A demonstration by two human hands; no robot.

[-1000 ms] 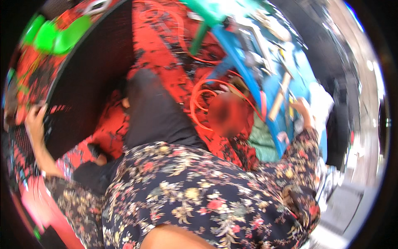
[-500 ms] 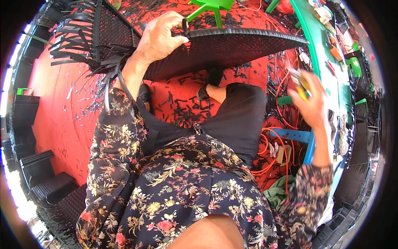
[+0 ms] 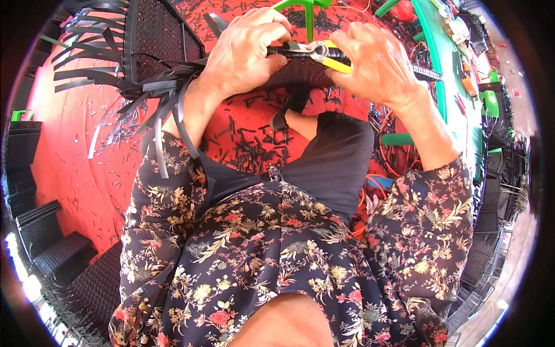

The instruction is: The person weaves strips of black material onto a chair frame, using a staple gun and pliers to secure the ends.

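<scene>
In the head view, the left hand (image 3: 245, 55) is near the top, a bit left of the middle. Its thumb and fingers are pinched together on the top edge of a black woven panel (image 3: 300, 74). This panel is at the top middle of the frame, partly behind both hands.

The right hand (image 3: 378, 66) is at the top, right of the middle. Its fingers are wrapped around a pair of cutters (image 3: 337, 65) with yellow handles. The cutters' metal nose points left, at the panel's edge, just beside the left fingertips. I cannot tell if the blades are biting on anything.

In the upper left, another black woven piece (image 3: 153, 34) leans, and long loose black strips (image 3: 87, 75) stick out beside it. Some strips hang down over the left wrist.

A bright green stool (image 3: 310, 20) peeks in at the top middle. The floor (image 3: 75, 185) is red, with lots of little black scraps (image 3: 248, 153) on it in the middle. A black shoe (image 3: 296, 99) is just under the panel. On the right is a table with a green edge (image 3: 440, 107). In the lower left are more black woven pieces (image 3: 60, 251)
</scene>
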